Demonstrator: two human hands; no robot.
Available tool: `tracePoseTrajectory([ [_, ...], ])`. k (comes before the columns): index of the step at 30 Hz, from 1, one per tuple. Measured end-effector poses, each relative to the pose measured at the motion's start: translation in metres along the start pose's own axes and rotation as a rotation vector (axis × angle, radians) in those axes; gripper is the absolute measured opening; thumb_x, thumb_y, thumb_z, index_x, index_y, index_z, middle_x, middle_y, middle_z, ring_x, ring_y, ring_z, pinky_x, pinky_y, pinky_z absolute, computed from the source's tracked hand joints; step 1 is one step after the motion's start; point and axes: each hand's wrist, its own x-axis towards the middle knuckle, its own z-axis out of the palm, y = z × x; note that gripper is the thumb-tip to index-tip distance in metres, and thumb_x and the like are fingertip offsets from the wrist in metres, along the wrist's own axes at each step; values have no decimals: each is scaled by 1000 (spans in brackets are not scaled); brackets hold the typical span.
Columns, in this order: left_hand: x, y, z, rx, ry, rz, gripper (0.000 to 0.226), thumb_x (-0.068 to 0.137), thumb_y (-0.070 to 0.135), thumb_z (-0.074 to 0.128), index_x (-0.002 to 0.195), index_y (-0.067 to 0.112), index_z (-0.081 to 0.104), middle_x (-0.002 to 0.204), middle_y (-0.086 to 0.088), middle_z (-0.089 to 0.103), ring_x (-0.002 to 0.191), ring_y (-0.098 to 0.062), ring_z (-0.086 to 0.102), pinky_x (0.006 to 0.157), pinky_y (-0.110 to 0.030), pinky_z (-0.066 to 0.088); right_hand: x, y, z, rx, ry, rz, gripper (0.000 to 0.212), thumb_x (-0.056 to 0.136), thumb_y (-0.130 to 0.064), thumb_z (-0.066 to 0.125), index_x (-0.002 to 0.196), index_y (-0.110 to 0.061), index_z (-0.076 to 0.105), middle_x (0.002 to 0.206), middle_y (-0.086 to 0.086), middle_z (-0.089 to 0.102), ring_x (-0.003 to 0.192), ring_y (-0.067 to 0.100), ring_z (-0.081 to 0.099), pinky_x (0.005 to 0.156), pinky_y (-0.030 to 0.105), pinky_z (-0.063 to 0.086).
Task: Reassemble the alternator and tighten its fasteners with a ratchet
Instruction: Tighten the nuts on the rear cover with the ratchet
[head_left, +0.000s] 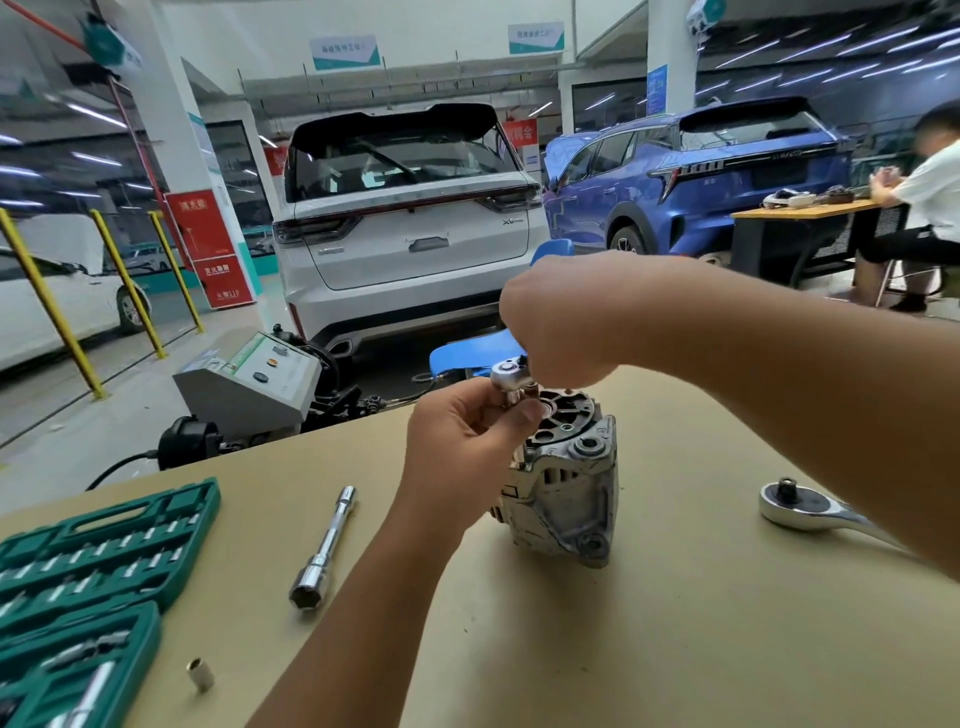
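The silver alternator (566, 483) stands on end in the middle of the tan table (649, 623), its black end cover facing up. A small chrome ratchet (509, 375) sits over the cover's far left edge on a socket. My right hand (561, 322) grips the ratchet's handle from above; the handle is hidden inside the fist. My left hand (462, 441) pinches the socket under the ratchet head, its thumb lying on the cover's rim.
A larger ratchet (810, 506) lies right of the alternator, partly under my right forearm. A long chrome socket extension (324, 551) and a small loose socket (200, 674) lie to the left. An open green socket case (88, 571) sits at the table's left edge. Cars stand beyond.
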Motion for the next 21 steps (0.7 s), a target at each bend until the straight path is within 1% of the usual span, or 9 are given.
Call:
tracePoseTrajectory([
  [2,0,-2,0,40,-8,34,23,87,13,80,82,35,79,71,5,74,62,-21,67,61,-34,58,1,-1,0,78,-71,2,15,85,-17,65,73,-11,57,61,2,64,48,16,56,40,20,39],
  [3,-1,-2,0,46,4,43,20,86,14,79,81,33,78,66,10,71,52,-10,59,52,-23,49,1,-3,-2,140,-126,15,14,81,-19,70,75,-10,60,55,2,67,43,15,60,39,18,42],
  [5,-1,-2,0,55,25,37,19,86,13,78,82,32,76,62,16,66,44,-2,47,47,-13,38,0,-3,-5,177,-175,29,17,77,-20,75,73,-12,61,50,1,67,43,13,61,41,18,43],
  [9,3,-6,-4,47,-3,4,23,90,9,78,83,31,77,63,13,64,54,-11,45,54,-28,42,3,0,1,-26,23,18,22,88,-14,60,68,-16,50,69,1,55,57,15,49,46,24,34],
  [12,1,-3,1,31,20,27,7,85,24,79,82,30,78,60,11,63,50,-13,39,46,-27,35,5,-4,-4,103,-125,1,13,80,-19,71,76,-10,62,69,4,67,54,17,60,39,19,38],
  [14,-2,-2,3,8,56,25,5,83,29,77,78,28,77,60,9,65,47,-11,45,43,-24,38,4,-6,-12,208,-206,12,18,73,-19,78,73,-9,64,61,2,67,48,15,60,36,17,38],
  [16,-1,-4,2,-28,51,-32,14,88,16,79,82,28,80,68,2,73,56,-21,59,49,-34,48,5,-3,-10,78,-165,-7,19,78,-18,76,69,-15,59,65,-1,63,52,13,55,41,20,36],
  [18,0,-3,-1,-56,10,-66,20,90,9,77,83,28,81,74,-7,74,62,-27,57,54,-36,46,7,-2,-4,-41,-53,2,19,88,-13,64,71,-16,56,70,-1,55,57,14,48,46,24,34],
  [21,1,1,-4,-24,-17,-48,22,89,10,78,82,31,80,72,-13,71,61,-42,57,49,-46,44,5,-2,-1,53,-108,-1,17,87,-16,62,72,-12,59,66,2,61,55,16,55,41,21,37],
])
